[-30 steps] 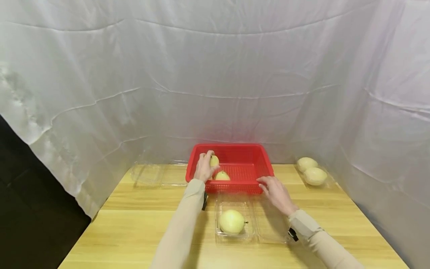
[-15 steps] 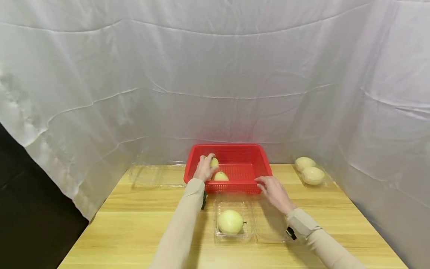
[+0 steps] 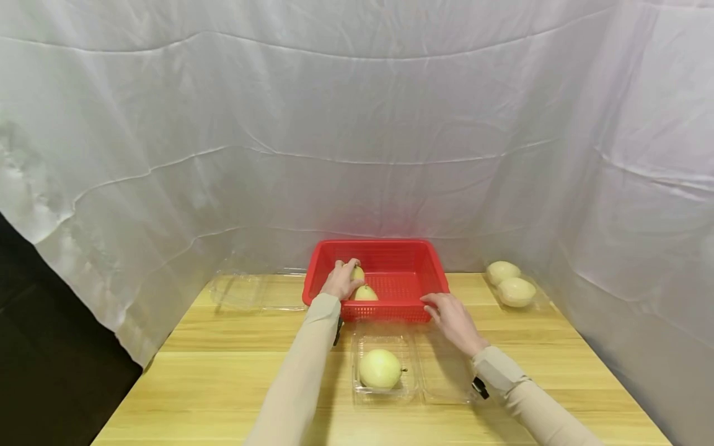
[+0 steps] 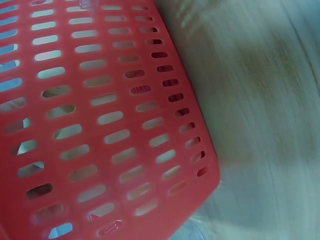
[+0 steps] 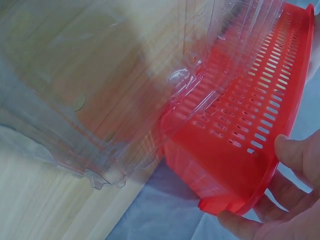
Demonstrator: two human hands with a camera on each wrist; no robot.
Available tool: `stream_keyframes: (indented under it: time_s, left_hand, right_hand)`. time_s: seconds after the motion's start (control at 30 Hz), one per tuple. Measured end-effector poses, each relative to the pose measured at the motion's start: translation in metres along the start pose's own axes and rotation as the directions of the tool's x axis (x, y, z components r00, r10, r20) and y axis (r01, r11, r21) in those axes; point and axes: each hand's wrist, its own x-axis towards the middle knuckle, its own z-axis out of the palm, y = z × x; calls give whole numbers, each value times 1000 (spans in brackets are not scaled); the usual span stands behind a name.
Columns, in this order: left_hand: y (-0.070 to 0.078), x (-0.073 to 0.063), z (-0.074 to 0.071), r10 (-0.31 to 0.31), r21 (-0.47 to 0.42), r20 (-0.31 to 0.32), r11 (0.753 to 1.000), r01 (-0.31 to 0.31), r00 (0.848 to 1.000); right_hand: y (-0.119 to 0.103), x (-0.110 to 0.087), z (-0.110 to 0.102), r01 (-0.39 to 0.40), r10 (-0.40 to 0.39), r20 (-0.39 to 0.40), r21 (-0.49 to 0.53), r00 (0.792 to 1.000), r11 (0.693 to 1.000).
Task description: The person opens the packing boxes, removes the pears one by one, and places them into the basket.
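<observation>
My left hand (image 3: 341,282) reaches over the near rim of a red plastic basket (image 3: 401,286), its fingers curled round a pale yellow-green pear (image 3: 359,273). A second pear (image 3: 365,293) lies in the basket beside that hand. At the basket's near right corner, my right hand (image 3: 453,319) grips the rim, thumb on the near side and fingers beyond it, as the right wrist view shows. The left wrist view has only the slotted basket wall (image 4: 115,120); the left hand is out of it. In front of the basket, a clear plastic clamshell box (image 3: 414,371) lies unfolded with one pear (image 3: 380,370) inside.
At the back left, another clear clamshell box (image 3: 283,292) lies unfolded by the basket. Two pale yellow fruits (image 3: 515,292) sit in a clear container at the back right. A grey-white curtain (image 3: 379,124) hangs around the wooden table (image 3: 223,371).
The left hand and its pear have moved slightly down and to the right inside the basket. The right hand has stayed at the rim. The whole view has shifted a little.
</observation>
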Motion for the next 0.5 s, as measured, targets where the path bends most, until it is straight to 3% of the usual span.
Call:
stream_keyframes:
  time_s: [0.23,0.5]
  left_hand:
    - [-2,5,5,-16,132,44,991,10,999]
    - [-1,4,5,-55,201,59,979,42,997]
  right_hand:
    - [0,1,1,4,-4,-1,1,1000,1000]
    - [0,1,1,-12,12,1,2,1000,1000]
